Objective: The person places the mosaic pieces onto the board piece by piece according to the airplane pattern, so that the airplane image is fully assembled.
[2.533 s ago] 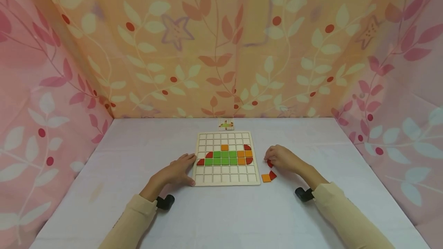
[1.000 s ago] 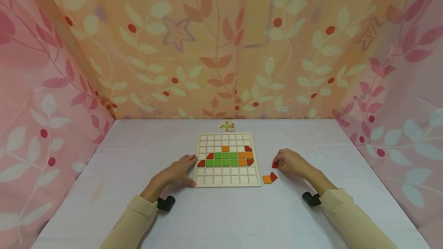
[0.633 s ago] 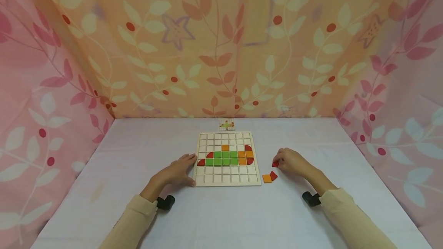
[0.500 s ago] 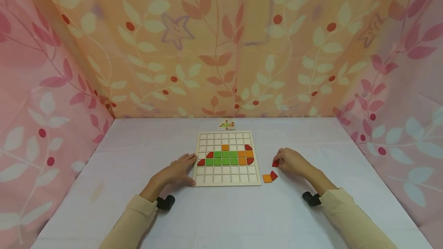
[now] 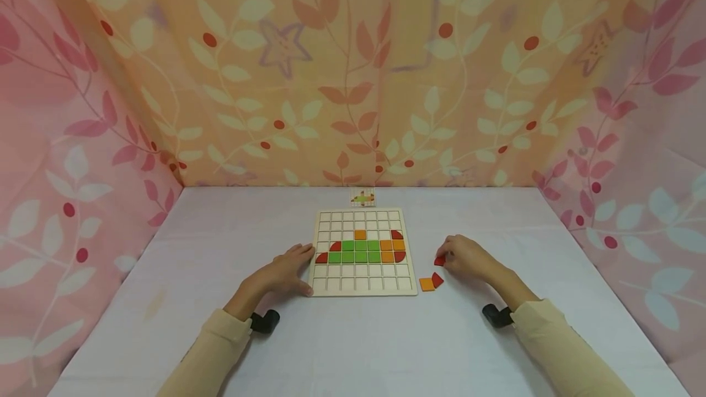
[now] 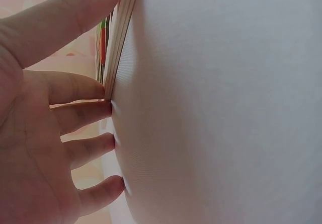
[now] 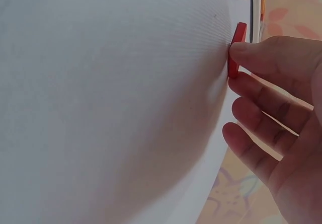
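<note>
A square wooden grid board (image 5: 358, 285) lies on the table, bearing green squares (image 5: 361, 257), orange squares (image 5: 388, 257) and red quarter-circle tiles. My left hand (image 5: 284, 270) rests at its left edge with fingers spread; in the left wrist view the thumb and forefinger touch the board's edge (image 6: 118, 48), while other fingertips rest on the cloth. To the right of the board, my right hand (image 5: 466, 257) pinches a red quarter-circle tile (image 7: 240, 32) at the table surface, thumb against it. Its fingers partly hide the tile in the head view.
An orange square tile (image 5: 427, 285) and another red quarter-circle tile (image 5: 437, 280) lie touching or nearly so, right of the board's near corner. Behind the board stands a small pattern card (image 5: 363, 197). Patterned curtains (image 5: 342, 78) enclose the white table (image 5: 353, 348) at the back and sides.
Over the earlier frames my right hand moved a little to the right, away from the board, with the red quarter-circle tile. In the last second it stays put. The left hand stays at the board.
</note>
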`<state>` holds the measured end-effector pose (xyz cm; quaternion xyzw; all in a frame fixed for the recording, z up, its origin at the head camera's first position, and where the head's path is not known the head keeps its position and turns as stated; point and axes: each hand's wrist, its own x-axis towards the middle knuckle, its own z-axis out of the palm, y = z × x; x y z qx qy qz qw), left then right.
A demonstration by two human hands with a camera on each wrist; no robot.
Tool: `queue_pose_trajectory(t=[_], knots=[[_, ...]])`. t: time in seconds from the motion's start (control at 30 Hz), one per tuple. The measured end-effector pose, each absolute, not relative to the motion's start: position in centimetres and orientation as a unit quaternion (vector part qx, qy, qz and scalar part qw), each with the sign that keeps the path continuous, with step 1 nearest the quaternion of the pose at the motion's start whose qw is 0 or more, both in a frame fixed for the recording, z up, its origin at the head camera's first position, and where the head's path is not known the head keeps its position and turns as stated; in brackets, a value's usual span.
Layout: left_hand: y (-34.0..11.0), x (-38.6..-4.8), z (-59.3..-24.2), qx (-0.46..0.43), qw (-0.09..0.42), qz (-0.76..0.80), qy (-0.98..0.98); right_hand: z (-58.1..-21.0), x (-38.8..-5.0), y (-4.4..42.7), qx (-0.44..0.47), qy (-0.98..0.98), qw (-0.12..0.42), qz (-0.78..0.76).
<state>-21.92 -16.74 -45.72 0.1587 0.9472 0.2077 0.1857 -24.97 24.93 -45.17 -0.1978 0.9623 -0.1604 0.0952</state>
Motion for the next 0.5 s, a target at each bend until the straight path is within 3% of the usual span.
queue_pose_trajectory(t=[0.5], knots=[[-16.7,-22.1,-46.0,0.161,0.182,0.204,0.949,-43.2,-26.7,23.9,-0.211,0.956,0.055,-0.196]])
